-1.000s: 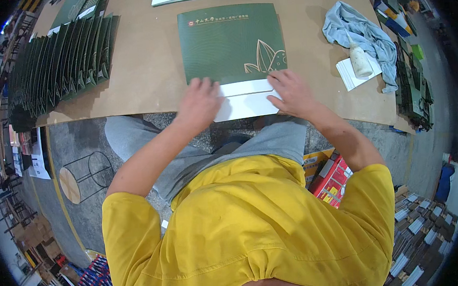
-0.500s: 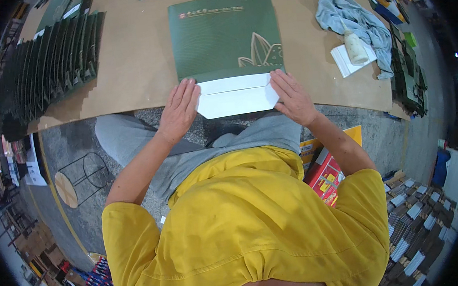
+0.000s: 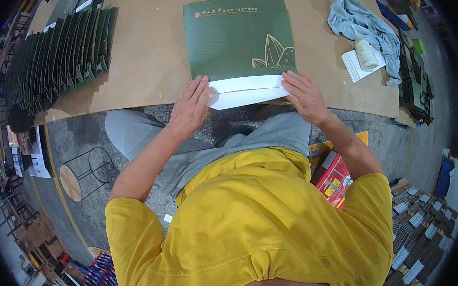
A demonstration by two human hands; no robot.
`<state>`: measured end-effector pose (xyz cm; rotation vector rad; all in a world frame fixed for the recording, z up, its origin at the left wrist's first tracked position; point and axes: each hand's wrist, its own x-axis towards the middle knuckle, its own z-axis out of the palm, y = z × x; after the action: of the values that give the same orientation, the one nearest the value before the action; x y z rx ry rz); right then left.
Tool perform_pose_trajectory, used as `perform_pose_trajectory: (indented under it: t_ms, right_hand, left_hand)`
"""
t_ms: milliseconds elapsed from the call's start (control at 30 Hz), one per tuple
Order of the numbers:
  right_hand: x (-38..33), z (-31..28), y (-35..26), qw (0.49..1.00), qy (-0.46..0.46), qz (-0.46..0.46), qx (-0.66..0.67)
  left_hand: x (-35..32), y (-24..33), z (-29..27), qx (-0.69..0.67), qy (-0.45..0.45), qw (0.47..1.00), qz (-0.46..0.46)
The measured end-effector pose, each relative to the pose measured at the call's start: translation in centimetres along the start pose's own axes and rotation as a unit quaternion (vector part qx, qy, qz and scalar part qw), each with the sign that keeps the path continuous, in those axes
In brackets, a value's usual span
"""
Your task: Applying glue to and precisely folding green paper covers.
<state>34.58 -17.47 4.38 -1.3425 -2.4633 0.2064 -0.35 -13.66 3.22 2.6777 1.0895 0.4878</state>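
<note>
A flat green paper bag with a gold flower outline lies on the brown table at its near edge. Its white end flap juts toward me past the table edge. My left hand grips the flap's left end, fingers stretched along the crease. At the right end, my right hand holds the flap the same way, thumb at its lower side. The undersides of both thumbs are partly hidden.
Green folded bags stand in a fanned row on the left. On the right are a blue-grey cloth, a squeeze bottle and white cards. Below are a stool and a red box.
The white flap looks narrower and more tilted between my hands. Both hands stay at its ends. The whole view has shifted slightly, moving everything a little to the right.
</note>
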Motion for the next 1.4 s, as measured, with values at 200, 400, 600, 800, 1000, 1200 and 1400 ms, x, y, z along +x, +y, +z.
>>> perform_pose_trajectory:
  t_ms: [200, 400, 600, 800, 1000, 1200, 1400]
  right_hand:
    - [0.4, -0.4, 0.0, 0.999, 0.0, 0.005, 0.036]
    - [3.1, -1.4, 0.1, 0.987, 0.007, 0.109, 0.114]
    - [4.8, -0.1, -1.5, 0.977, 0.019, 0.21, 0.038]
    - [9.0, 5.4, -3.1, 0.975, 0.117, 0.131, -0.139]
    - [10.1, 6.6, -3.8, 0.978, 0.07, 0.153, -0.124]
    - [7.6, 3.6, -0.2, 0.995, 0.002, 0.038, -0.091]
    - [8.0, 4.0, -1.2, 0.965, 0.151, 0.205, -0.06]
  left_hand:
    - [0.1, -0.2, 0.0, -0.013, 0.042, 0.999, 0.025]
    - [1.9, -0.5, -0.8, -0.099, 0.045, 0.993, -0.047]
    - [4.8, 0.3, -0.8, -0.123, 0.052, 0.969, -0.206]
    - [8.2, 3.5, 1.0, 0.047, -0.05, 0.966, -0.25]
    - [8.4, 2.9, 3.9, 0.136, 0.02, 0.983, -0.124]
    - [8.1, 1.5, 1.8, 0.09, -0.041, 0.994, -0.04]
    - [8.1, 0.9, 3.1, 0.044, 0.038, 0.989, -0.139]
